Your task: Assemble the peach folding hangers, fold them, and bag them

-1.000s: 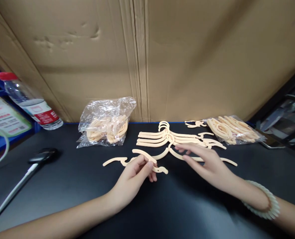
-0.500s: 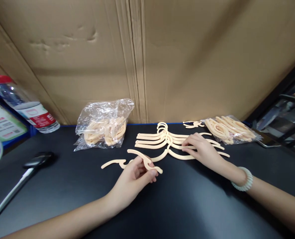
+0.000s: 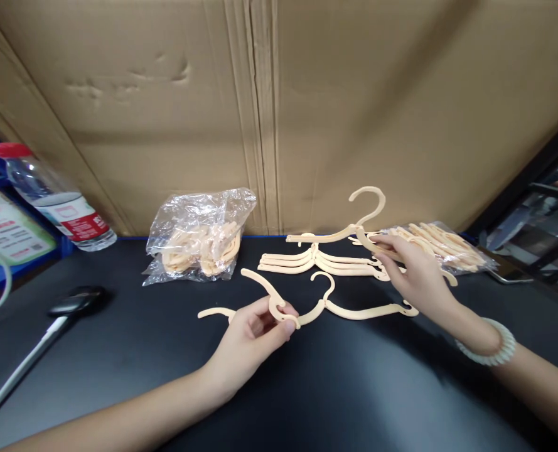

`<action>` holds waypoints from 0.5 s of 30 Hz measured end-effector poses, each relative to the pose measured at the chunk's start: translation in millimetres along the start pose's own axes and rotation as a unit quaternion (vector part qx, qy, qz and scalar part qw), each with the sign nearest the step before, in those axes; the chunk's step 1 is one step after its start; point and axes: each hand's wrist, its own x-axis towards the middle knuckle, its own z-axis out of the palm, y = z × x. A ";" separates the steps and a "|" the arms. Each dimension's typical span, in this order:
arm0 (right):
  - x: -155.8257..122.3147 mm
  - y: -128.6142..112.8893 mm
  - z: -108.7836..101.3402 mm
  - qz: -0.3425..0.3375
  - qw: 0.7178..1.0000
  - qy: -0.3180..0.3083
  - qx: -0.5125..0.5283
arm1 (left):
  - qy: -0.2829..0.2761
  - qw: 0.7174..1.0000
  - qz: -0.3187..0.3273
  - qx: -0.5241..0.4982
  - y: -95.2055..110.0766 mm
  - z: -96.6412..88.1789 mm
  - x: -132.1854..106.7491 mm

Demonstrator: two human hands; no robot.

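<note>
My right hand is closed round one arm of a cream plastic clothes hanger, raised above the table with its hook upright. Below it lie several matching hangers nested in a row. In my left hand, fingers and thumb pinch a loose curved hanger arm with a hooked end. Flat on the table between the hands is another hanger, its left side partly behind my left hand. A further curved piece shows just left of that hand.
Clear plastic bags of cream pieces lie at the back left and back right. On the left are a water bottle and a black device on a white cable. A cardboard panel stands behind the black table.
My right hand has lifted a hanger from the row, upward and to the right. The front hanger has shifted slightly nearer. My left hand keeps its piece, tilted a little differently.
</note>
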 end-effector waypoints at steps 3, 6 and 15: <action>4.4 -4.0 -14.4 -0.017 0.999 -0.030 0.034 | 0.013 1.000 0.015 -0.023 -2.6 -0.7 0.0; 6.5 -7.4 -27.2 -0.028 0.995 -0.073 0.067 | 0.025 0.999 0.010 -0.047 -3.3 -1.8 0.6; 8.3 -5.2 -43.7 -0.045 0.969 -0.206 0.133 | 0.002 0.988 0.011 -0.152 -0.5 -2.3 3.5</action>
